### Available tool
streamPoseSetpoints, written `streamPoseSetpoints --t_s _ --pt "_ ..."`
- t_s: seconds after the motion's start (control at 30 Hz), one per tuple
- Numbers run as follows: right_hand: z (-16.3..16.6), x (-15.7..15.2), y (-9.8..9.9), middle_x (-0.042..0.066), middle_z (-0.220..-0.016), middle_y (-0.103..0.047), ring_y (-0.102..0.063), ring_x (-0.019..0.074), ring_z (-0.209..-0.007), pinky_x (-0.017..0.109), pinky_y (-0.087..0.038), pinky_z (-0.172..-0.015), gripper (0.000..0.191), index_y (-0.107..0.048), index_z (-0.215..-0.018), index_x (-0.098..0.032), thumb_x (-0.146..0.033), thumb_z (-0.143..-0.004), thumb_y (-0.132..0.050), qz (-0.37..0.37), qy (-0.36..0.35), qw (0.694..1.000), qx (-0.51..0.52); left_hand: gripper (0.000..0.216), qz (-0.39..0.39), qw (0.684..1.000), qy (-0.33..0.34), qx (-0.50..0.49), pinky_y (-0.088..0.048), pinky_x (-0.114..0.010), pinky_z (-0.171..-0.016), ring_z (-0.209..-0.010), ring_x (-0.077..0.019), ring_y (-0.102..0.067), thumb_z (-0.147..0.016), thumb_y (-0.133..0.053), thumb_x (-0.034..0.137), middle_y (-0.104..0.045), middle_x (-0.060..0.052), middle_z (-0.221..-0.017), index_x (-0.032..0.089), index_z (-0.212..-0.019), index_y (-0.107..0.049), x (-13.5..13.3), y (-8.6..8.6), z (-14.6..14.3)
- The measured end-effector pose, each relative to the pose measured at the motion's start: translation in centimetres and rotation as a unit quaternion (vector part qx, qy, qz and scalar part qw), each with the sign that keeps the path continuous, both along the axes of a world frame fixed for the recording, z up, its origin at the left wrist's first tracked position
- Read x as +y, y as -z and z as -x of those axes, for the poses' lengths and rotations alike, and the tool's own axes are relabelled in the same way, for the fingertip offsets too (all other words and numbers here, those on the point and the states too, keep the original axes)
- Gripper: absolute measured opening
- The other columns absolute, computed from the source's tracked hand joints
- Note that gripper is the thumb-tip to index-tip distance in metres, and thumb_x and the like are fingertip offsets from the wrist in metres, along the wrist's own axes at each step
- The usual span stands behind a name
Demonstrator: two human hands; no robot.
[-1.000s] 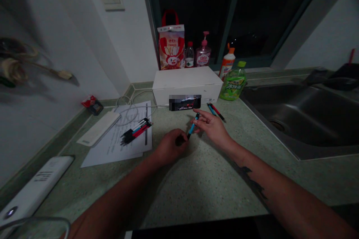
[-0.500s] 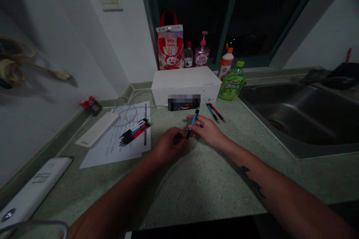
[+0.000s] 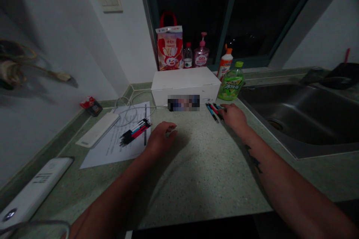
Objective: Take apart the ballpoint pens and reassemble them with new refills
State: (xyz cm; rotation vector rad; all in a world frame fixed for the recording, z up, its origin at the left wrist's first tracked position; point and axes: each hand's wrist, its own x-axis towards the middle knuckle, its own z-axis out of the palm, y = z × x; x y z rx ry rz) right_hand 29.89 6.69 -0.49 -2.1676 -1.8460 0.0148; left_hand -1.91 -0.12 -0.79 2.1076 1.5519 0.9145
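My right hand [image 3: 235,115] is at the back right of the counter, its fingers closed on a blue-and-black pen [image 3: 215,106]. That pen lies low beside a red pen [image 3: 212,108] and another blue pen [image 3: 212,113]; my fingers hide much of it. My left hand [image 3: 162,139] hovers over the middle of the counter, thumb and fingers apart with nothing between them. Just left of it, a bunch of black, red and blue pens [image 3: 135,133] rests on printed sheets of paper [image 3: 112,153].
A white box [image 3: 185,80] stands at the back, with a dark, partly blurred device [image 3: 183,103] against its front. Right of the box are a green soap bottle [image 3: 231,84] and a steel sink [image 3: 308,115]. A white power bank-like slab [image 3: 98,129] and a cable lie left.
My right hand has carried the blue pen right, from mid-counter to beside the two pens there. My left hand has let go of it and drawn back left.
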Motion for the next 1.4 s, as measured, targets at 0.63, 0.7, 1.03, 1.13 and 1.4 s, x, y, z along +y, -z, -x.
streamPoseSetpoints --t_s 0.63,0.7,1.03,1.13,1.4 --pt "2.3 -2.1 -1.6 0.017 -0.117 -0.061 -0.062 0.0307 -0.102 0.036 -0.05 -0.082 0.033 -0.067 -0.127 -0.013 -0.026 -0.098 -0.057 -0.065 -0.048 0.996 0.033 0.036 0.039 0.879 -0.2 0.431 -0.045 -0.04 -0.078 -0.099 -0.0327 -0.062 -0.095 -0.033 0.021 -0.066 -0.02 -0.102 0.009 -0.104 -0.066 0.5 -3.1 4.7" --pt "2.9 -2.4 -1.5 0.015 -0.114 -0.062 -0.062 0.0296 -0.099 0.034 -0.049 -0.081 0.032 -0.068 -0.125 -0.014 -0.026 -0.098 -0.056 -0.069 -0.066 0.995 0.025 0.035 0.047 0.881 -0.187 0.433 -0.045 -0.04 -0.079 -0.099 -0.0321 -0.062 -0.095 -0.035 0.021 -0.066 -0.02 -0.103 0.009 -0.104 -0.066 0.6 -3.1 4.6" --pt "5.8 -3.8 -1.2 0.014 -0.117 -0.062 -0.062 0.0279 -0.099 0.036 -0.05 -0.086 0.03 -0.067 -0.123 -0.015 -0.022 -0.097 -0.055 -0.086 -0.136 0.986 0.048 0.032 0.039 0.892 -0.148 0.425 -0.046 -0.041 -0.079 -0.1 -0.0332 -0.062 -0.096 -0.037 0.021 -0.067 -0.018 -0.103 0.01 -0.104 -0.067 0.7 -2.8 4.1" --pt "6.4 -4.1 -1.2 0.013 -0.118 -0.062 -0.061 0.0289 -0.107 0.038 -0.049 -0.091 0.028 -0.067 -0.122 -0.014 -0.021 -0.097 -0.057 -0.088 -0.164 0.981 0.052 0.035 0.028 0.89 -0.147 0.43 -0.046 -0.041 -0.08 -0.102 -0.0329 -0.061 -0.098 -0.035 0.023 -0.066 -0.019 -0.105 0.01 -0.103 -0.067 0.6 -2.4 3.8" --pt "7.7 -5.1 -1.2 0.009 -0.106 -0.066 -0.064 0.0249 -0.098 0.036 -0.051 -0.085 0.022 -0.071 -0.113 -0.018 -0.02 -0.098 -0.055 -0.09 -0.233 0.966 0.063 0.03 0.024 0.895 -0.112 0.431 -0.044 -0.042 -0.082 -0.1 -0.0328 -0.06 -0.096 -0.039 0.019 -0.065 -0.018 -0.103 0.01 -0.099 -0.067 0.7 -2.3 3.6"
